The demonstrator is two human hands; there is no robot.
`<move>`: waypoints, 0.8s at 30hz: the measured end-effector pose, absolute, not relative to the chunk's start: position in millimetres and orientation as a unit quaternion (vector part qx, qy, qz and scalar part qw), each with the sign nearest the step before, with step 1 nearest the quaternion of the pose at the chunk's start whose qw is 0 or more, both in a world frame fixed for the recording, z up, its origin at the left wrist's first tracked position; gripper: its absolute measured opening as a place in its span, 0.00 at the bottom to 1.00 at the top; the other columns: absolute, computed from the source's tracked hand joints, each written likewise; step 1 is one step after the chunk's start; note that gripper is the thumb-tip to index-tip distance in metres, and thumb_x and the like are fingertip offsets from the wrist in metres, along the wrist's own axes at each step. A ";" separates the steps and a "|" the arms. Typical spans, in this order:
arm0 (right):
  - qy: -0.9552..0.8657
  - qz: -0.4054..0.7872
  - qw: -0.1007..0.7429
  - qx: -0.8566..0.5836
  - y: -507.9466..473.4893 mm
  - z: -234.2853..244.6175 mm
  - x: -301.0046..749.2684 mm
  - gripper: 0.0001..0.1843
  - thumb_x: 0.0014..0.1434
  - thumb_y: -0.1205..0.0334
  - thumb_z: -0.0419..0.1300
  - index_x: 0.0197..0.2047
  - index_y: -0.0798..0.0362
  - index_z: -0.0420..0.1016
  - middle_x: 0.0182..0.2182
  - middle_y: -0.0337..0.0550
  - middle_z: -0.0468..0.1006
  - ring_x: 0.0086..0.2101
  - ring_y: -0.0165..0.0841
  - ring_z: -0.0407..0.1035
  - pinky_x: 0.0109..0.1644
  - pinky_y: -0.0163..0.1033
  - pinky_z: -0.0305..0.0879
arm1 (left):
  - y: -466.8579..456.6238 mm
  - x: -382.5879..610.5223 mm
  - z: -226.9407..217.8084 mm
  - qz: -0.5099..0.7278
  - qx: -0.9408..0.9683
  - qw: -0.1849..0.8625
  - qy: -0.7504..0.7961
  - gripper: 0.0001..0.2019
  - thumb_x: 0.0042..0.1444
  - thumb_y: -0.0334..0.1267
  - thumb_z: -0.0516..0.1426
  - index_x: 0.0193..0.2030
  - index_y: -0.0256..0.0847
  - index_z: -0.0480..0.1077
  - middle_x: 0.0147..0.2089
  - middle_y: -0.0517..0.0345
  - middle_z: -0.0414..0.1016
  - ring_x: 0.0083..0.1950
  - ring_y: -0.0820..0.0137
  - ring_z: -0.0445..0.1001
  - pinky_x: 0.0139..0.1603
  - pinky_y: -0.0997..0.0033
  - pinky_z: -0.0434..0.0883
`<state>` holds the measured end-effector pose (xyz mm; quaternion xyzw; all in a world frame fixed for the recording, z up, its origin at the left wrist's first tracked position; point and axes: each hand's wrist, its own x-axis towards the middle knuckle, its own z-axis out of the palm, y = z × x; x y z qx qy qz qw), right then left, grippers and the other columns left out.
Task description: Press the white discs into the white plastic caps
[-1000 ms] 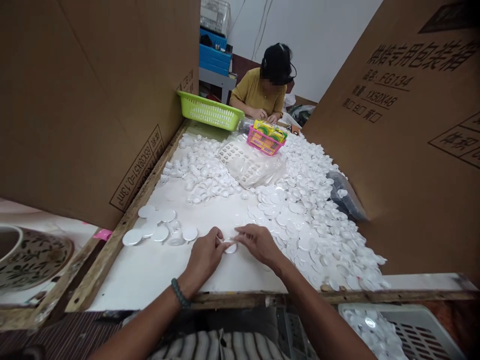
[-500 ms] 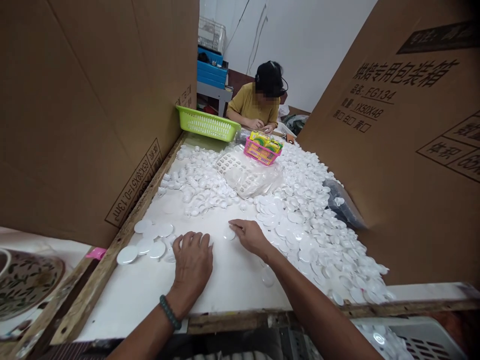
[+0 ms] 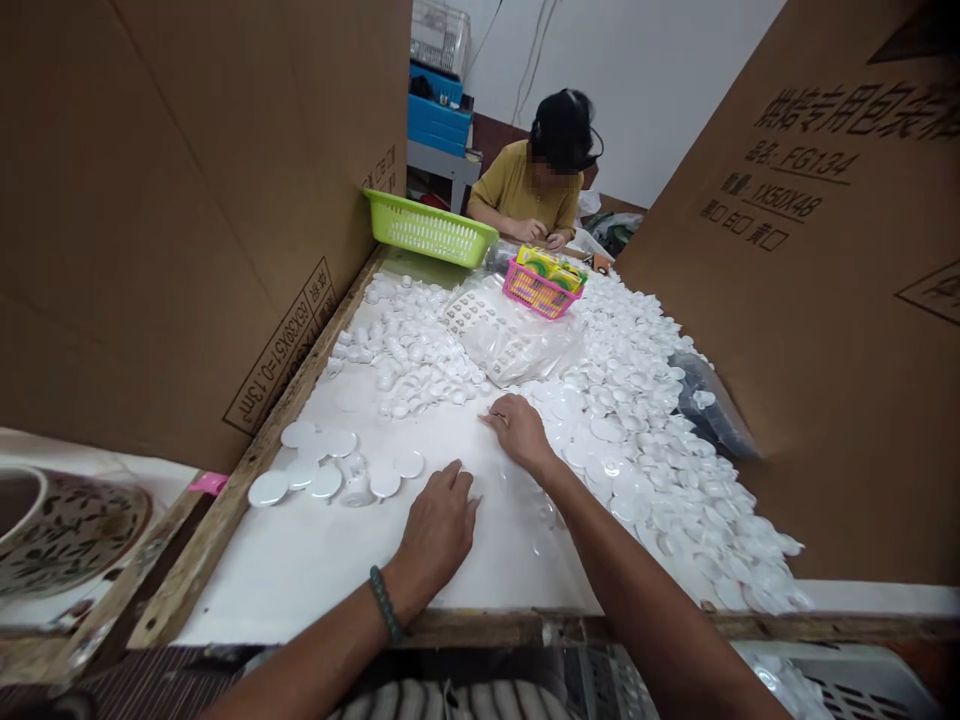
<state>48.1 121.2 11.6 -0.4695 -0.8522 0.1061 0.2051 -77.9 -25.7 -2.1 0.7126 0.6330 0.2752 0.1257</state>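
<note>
My left hand point(image 3: 441, 515), with a bead bracelet point(image 3: 385, 604) at the wrist, is low over the white tabletop. Its fingers are bent and drawn together; what lies in them, if anything, is hidden. To its left lies a loose group of round white discs point(image 3: 326, 481), the closest disc point(image 3: 410, 463) a short way from the fingertips. Farther forward, my right hand point(image 3: 519, 432) is closed in a pinch beside the pile of flat white discs point(image 3: 611, 470). Whatever its fingertips grip is too small to make out. Small white cup-like pieces point(image 3: 420, 360) are heaped just beyond it.
Cardboard walls point(image 3: 150, 200) flank the table on both sides. Toward the back are a plastic bag point(image 3: 502, 340), a pink basket point(image 3: 541, 290) of yellow boxes and a green basket point(image 3: 431, 230). Across the table a person point(image 3: 551, 190) works with lowered head. A wooden edge point(image 3: 480, 630) runs along the front.
My left hand has moved right, uncovering discs beside the group. My right hand has moved forward, and the disc at its fingertips no longer shows there. The view has shifted slightly.
</note>
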 end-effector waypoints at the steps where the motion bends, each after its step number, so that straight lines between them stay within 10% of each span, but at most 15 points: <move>1: -0.866 0.113 0.204 -0.441 111.0 12.0 51.5 0.09 0.59 0.62 0.55 0.28 0.53 0.71 0.32 0.43 0.73 0.36 0.34 0.63 0.40 0.37 0.59 | -25.5 -78.9 -1.7 0.272 0.714 0.132 0.632 0.09 0.58 0.33 0.49 0.44 0.37 0.64 0.52 0.46 0.67 0.51 0.60 0.66 0.48 0.57 0.68; 24: -0.963 0.005 0.038 -0.266 76.7 13.0 31.9 0.11 0.56 0.73 0.50 0.25 0.54 0.67 0.25 0.44 0.70 0.33 0.34 0.59 0.37 0.38 0.56 | -22.6 -90.8 -1.9 0.288 0.684 0.218 0.634 0.04 0.55 0.30 0.49 0.36 0.39 0.64 0.39 0.55 0.70 0.41 0.64 0.65 0.43 0.62 0.64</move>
